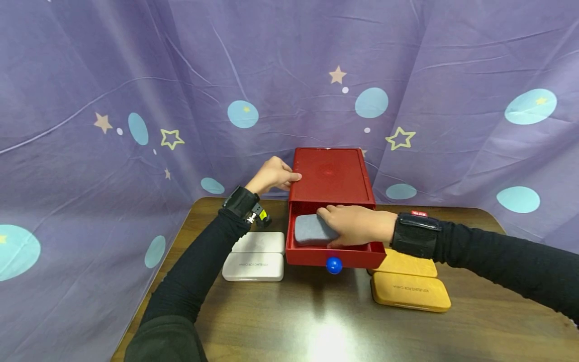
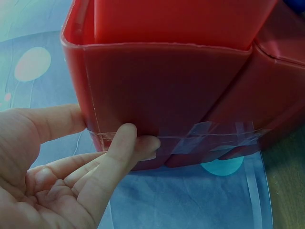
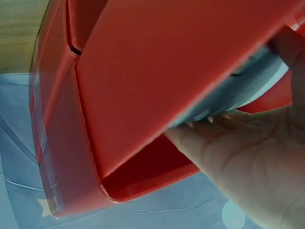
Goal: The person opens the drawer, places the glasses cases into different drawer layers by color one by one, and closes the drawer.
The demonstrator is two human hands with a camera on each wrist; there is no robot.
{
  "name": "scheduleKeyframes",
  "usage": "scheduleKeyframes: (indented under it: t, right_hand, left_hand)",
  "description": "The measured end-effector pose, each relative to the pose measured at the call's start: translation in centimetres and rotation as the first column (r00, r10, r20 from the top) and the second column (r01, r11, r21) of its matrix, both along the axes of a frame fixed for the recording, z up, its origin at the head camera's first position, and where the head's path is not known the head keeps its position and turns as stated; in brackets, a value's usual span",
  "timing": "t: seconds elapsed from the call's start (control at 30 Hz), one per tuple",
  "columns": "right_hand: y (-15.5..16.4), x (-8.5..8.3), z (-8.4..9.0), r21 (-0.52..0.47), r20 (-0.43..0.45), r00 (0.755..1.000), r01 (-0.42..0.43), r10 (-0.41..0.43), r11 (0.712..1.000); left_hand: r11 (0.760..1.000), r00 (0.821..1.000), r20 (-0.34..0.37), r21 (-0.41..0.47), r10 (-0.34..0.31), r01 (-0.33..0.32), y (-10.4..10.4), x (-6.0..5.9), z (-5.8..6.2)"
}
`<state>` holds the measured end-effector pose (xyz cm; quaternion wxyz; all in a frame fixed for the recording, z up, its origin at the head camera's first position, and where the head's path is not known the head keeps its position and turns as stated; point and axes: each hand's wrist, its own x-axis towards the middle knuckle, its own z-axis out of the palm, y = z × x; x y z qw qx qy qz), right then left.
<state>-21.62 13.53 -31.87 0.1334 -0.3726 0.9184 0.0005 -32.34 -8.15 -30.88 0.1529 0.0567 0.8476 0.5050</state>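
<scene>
A red drawer box (image 1: 330, 173) stands on the table with its drawer (image 1: 312, 258) pulled out, a blue ball knob (image 1: 333, 265) on the front. My left hand (image 1: 276, 173) holds the box by its left edge, thumb on top and other fingers against the side; the left wrist view shows these fingers (image 2: 121, 143) touching the red wall. Inside the drawer, my right hand (image 1: 350, 223) grips a grey-blue glasses case (image 1: 312, 230). In the right wrist view the drawer wall partly hides the case (image 3: 233, 90) and my fingertips.
Two white glasses cases (image 1: 253, 266) lie left of the drawer. Two yellow glasses cases (image 1: 409, 291) lie to its right, partly under my right forearm. A purple patterned curtain (image 1: 289, 75) hangs behind the wooden table (image 1: 253, 322).
</scene>
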Motion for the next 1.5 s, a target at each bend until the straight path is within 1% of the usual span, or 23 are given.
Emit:
scheduleKeyframes:
  t: [0.23,0.37,0.43,0.5,0.57,0.6,0.7,0.77,0.83,0.93,1.1,1.23,1.5]
  right_hand:
    - [-0.3,0.1,-0.3,0.003,-0.11,0.994,0.012,-0.012,1.0]
    - [-0.4,0.5,-0.3,0.026,-0.148,0.989,0.016,-0.012,1.0]
    - [-0.4,0.8,-0.1,0.053,-0.178,0.984,0.008,0.002,0.999]
    - [-0.5,1.1,0.0,0.074,-0.227,0.973,-0.014,0.03,0.997]
    - [-0.6,1.4,0.0,0.095,-0.289,0.955,-0.038,0.064,0.995]
    - [-0.6,1.4,-0.1,0.104,-0.327,0.941,-0.055,0.087,0.993]
    - [-0.6,1.6,-0.4,0.12,-0.429,0.893,-0.09,0.134,0.989]
    - [-0.6,1.6,-0.7,0.129,-0.491,0.857,-0.11,0.16,0.986]
    - [-0.6,1.6,-0.9,0.136,-0.539,0.823,-0.124,0.178,0.983]
    - [-0.5,1.5,-1.2,0.142,-0.585,0.786,-0.143,0.2,0.979]
    - [-0.5,1.3,-1.5,0.154,-0.624,0.745,-0.175,0.234,0.972]
    - [-0.5,1.0,-1.4,0.146,-0.647,0.721,-0.204,0.25,0.968]
    - [-0.7,0.8,-1.3,0.144,-0.666,0.699,-0.223,0.261,0.964]
  left_hand:
    - [1.0,1.0,0.002,0.003,0.004,-0.004,0.0,0.1,0.0]
    - [1.0,1.0,0.004,0.01,0.003,-0.003,0.1,0.1,0.0]
    - [1.0,1.0,0.004,0.016,0.004,-0.004,0.1,0.1,0.0]
    - [1.0,1.0,0.003,0.021,0.005,-0.005,0.1,0.1,0.0]
    - [1.0,1.0,0.001,0.023,0.005,-0.005,0.0,0.1,0.0]
    - [1.0,1.0,0.0,0.024,0.006,-0.006,0.0,0.1,0.0]
    - [1.0,1.0,-0.003,0.023,0.007,-0.007,0.0,0.2,0.0]
    - [1.0,1.0,-0.006,0.021,0.01,-0.01,0.0,0.2,0.0]
    - [1.0,1.0,-0.01,0.012,0.012,-0.011,0.0,0.3,0.0]
    - [1.0,1.0,-0.014,0.004,0.012,-0.012,0.1,0.4,0.0]
    - [1.0,1.0,-0.016,-0.001,0.013,-0.013,0.2,0.3,-0.1]
    - [1.0,1.0,-0.018,-0.007,0.014,-0.014,0.2,0.4,0.0]
    - [1.0,1.0,-0.025,-0.009,0.014,-0.014,0.2,0.5,0.0]
